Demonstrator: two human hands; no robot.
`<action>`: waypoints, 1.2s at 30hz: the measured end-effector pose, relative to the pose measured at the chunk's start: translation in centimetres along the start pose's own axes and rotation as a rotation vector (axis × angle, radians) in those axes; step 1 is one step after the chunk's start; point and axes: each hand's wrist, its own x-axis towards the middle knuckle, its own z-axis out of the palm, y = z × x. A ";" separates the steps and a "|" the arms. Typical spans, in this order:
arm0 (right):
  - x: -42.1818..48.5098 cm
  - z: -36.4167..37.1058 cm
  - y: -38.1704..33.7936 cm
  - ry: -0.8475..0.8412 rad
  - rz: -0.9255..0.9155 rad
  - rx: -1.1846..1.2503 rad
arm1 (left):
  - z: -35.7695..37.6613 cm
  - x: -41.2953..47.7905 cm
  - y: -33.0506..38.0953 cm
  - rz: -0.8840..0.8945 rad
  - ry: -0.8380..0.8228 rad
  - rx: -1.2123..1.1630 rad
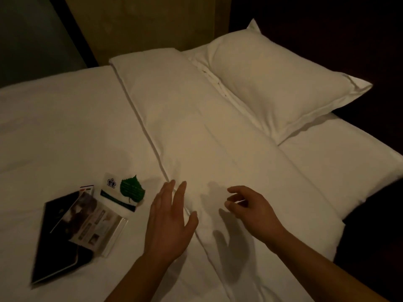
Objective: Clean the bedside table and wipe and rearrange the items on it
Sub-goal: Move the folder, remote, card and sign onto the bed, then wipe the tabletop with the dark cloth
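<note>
free: bare sheet (54, 127) far-left, duvet (207, 138) centre | blocked: pillow (272, 79) far-right, booklets (72, 232) near-left

A made-up white bed is lying under me

A plump pillow (281, 81) is resting on the folded duvet (196, 127), with the flat sheet (56, 127) stretching beside it and a dark headboard (327, 22) standing behind.

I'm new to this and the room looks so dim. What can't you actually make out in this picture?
- Bedside table: nowhere in the head view, outside the frame.
- Green leaf-shaped card: its print is too small and dim to read.
- Dark folder: motion blur and the clear-sleeved brochure lying over it hide its cover.
- Small red-and-white item: mostly tucked behind the brochure.
- Left hand and right hand: both empty; forearms cut off by the bottom edge.
</note>
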 end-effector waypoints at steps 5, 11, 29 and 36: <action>-2.5 -4.9 2.9 0.099 0.041 0.096 | 2.4 0.3 6.6 0.099 -0.062 0.018; -6.1 -11.7 7.7 0.242 0.084 0.167 | 6.5 -0.5 15.1 0.235 -0.143 0.008; -21.3 -30.8 24.3 0.576 0.260 0.284 | 21.6 -6.4 39.5 0.693 -0.326 0.020; -25.5 -34.9 28.9 0.641 0.293 0.273 | 24.8 -8.5 44.3 0.753 -0.360 0.066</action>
